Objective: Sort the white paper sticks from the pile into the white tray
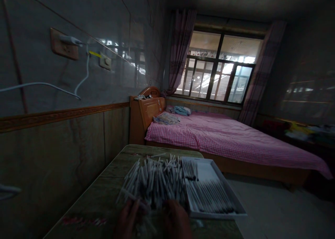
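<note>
A large heap of thin whitish sticks [159, 179] lies on a small table [96, 193]. Beside it on the right is a shallow white box [227, 190] with similar dark-tipped sticks in rows, a short group at the back and a longer row in front. My left hand [128, 216] is at the heap's front left edge, its fingers closed around a pale stick that slants up to the left. At the front right of the heap, near the box's left side, is my right hand [176, 218]; its fingertips are dark and blurred, so what they hold cannot be made out.
Past the table stands a bed [217, 137] with a pink checked cover and a wooden headboard [149, 110]. A tiled wall [115, 71] runs along the left, with a socket [64, 45] and white cable. A curtained window [217, 71] is at the back.
</note>
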Demonstrator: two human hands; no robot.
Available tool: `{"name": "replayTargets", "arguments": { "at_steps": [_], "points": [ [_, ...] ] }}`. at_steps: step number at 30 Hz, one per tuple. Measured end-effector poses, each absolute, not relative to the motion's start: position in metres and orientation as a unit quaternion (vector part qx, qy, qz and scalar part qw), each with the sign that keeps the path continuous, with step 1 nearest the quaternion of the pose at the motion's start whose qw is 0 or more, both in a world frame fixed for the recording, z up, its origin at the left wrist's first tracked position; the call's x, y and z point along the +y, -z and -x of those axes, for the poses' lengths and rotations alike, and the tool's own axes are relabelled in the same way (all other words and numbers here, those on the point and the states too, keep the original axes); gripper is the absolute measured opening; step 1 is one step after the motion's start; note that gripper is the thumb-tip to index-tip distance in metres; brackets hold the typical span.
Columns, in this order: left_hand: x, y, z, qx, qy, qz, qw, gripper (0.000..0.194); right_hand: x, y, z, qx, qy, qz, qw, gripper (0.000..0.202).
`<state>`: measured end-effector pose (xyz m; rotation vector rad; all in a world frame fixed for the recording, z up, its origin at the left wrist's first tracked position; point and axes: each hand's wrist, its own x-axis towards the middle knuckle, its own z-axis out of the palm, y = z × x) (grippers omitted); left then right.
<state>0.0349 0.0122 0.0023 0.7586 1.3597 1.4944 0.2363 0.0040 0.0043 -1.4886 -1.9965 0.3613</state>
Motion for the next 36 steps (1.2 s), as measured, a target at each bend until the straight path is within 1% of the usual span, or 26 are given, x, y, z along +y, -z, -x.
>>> {"name": "replayTargets", "arguments": {
  "at_steps": [1, 3, 5, 7, 9, 13, 16, 20, 23, 25, 27, 30, 33, 36],
  "points": [
    [0.012, -0.005, -0.034, 0.552, -0.613, -0.294, 0.483, 0.03, 0.007, -0.014, -0.241, -0.752, -0.117, 0.583, 0.286, 0.036],
    [0.012, -0.012, -0.034, 0.537, -0.617, -0.277, 0.504, 0.033, 0.012, -0.033, -0.246, -0.731, -0.073, 0.643, 0.217, 0.03],
    [0.011, -0.016, -0.037, 0.527, -0.625, -0.263, 0.512, 0.04, 0.016, -0.047, -0.245, -0.734, -0.047, 0.662, 0.143, 0.028],
    [0.011, -0.017, -0.041, 0.522, -0.628, -0.268, 0.511, 0.047, 0.02, -0.053, -0.243, -0.747, -0.031, 0.657, 0.098, 0.028],
    [0.012, -0.015, -0.043, 0.521, -0.629, -0.274, 0.508, 0.051, 0.022, -0.053, -0.24, -0.753, -0.019, 0.653, 0.081, 0.029],
    [0.017, -0.006, -0.043, 0.511, -0.634, -0.264, 0.517, 0.057, 0.026, -0.047, -0.24, -0.764, -0.002, 0.641, 0.074, 0.029],
    [0.021, 0.001, -0.045, 0.497, -0.637, -0.253, 0.532, 0.056, 0.026, -0.044, -0.244, -0.772, 0.018, 0.631, 0.072, 0.029],
    [0.021, 0.01, -0.05, 0.461, -0.659, -0.211, 0.556, 0.047, 0.026, -0.036, -0.248, -0.767, 0.048, 0.633, 0.096, 0.033],
    [0.019, 0.015, -0.051, 0.427, -0.67, -0.176, 0.581, 0.046, 0.021, -0.02, -0.248, -0.773, 0.057, 0.61, 0.165, 0.033],
    [0.017, 0.016, -0.05, 0.405, -0.664, -0.169, 0.606, 0.043, 0.015, -0.005, -0.244, -0.775, 0.041, 0.592, 0.218, 0.028],
    [0.013, 0.012, -0.048, 0.394, -0.647, -0.163, 0.632, 0.039, 0.008, 0.009, -0.24, -0.773, 0.023, 0.581, 0.253, 0.022],
    [0.008, 0.002, -0.047, 0.409, -0.627, -0.15, 0.646, 0.032, 0.001, 0.02, -0.234, -0.772, 0.012, 0.574, 0.273, 0.018],
    [0.004, -0.004, -0.048, 0.418, -0.629, -0.137, 0.641, 0.024, -0.001, 0.021, -0.232, -0.775, 0.009, 0.563, 0.286, 0.018],
    [0.004, -0.002, -0.048, 0.415, -0.63, -0.127, 0.644, 0.02, 0.0, 0.021, -0.232, -0.779, -0.003, 0.542, 0.316, 0.02]
  ]
}}
